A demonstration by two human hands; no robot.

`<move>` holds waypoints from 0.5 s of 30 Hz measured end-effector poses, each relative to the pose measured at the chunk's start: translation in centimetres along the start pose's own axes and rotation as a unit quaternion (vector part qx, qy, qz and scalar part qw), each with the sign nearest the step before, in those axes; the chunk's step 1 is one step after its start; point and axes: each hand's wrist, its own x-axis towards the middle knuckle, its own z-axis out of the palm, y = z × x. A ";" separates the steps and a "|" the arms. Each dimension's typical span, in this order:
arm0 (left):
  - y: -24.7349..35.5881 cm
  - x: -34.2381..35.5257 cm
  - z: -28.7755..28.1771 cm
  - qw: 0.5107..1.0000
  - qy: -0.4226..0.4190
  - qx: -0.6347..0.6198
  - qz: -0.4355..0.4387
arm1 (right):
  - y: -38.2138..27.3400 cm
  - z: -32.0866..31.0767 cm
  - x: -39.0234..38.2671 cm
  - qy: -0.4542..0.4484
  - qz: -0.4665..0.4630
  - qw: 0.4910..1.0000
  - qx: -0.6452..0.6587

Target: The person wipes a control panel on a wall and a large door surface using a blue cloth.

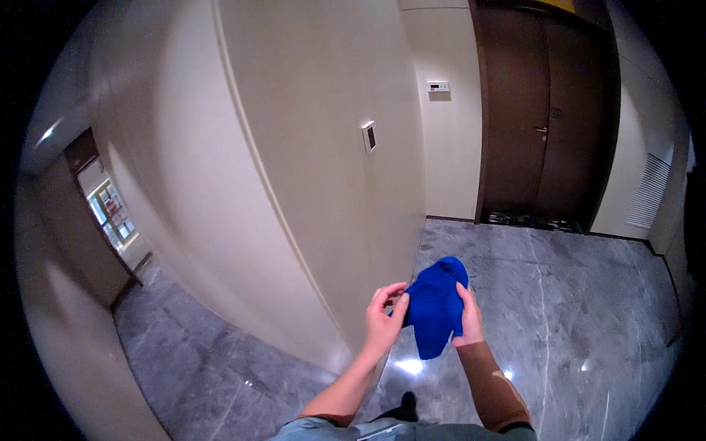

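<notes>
A bright blue cloth (pixel 435 305) hangs in folds between my two hands, in front of my body and above the floor. My left hand (pixel 385 309) pinches its left edge between thumb and fingers. On the other side, my right hand (pixel 469 314) grips the cloth's right edge, with the thumb on the near face and the fingers mostly hidden behind the fabric. One corner droops below the hands.
Beside me a pale wall (pixel 316 147) carries a small switch panel (pixel 369 137). A white control unit (pixel 438 87) hangs further back, left of a dark brown double door (pixel 548 117). Grey marble floor (pixel 515 294) spreads around. An open doorway (pixel 110 209) shows at far left.
</notes>
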 end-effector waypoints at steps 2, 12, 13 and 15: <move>-0.4 2.4 0.0 1.000 0.016 0.015 0.013 | -0.7 1.7 3.3 -0.062 0.017 0.997 0.032; -0.4 19.1 2.2 0.879 0.145 0.395 0.225 | -3.4 6.1 21.1 -0.236 -0.022 0.971 -0.011; 0.1 21.6 2.5 0.857 0.158 0.434 0.229 | -4.3 6.7 22.9 -0.236 -0.029 0.971 -0.023; 0.0 25.2 3.4 0.838 0.182 0.470 0.207 | -5.9 6.9 25.9 -0.254 -0.053 0.965 -0.042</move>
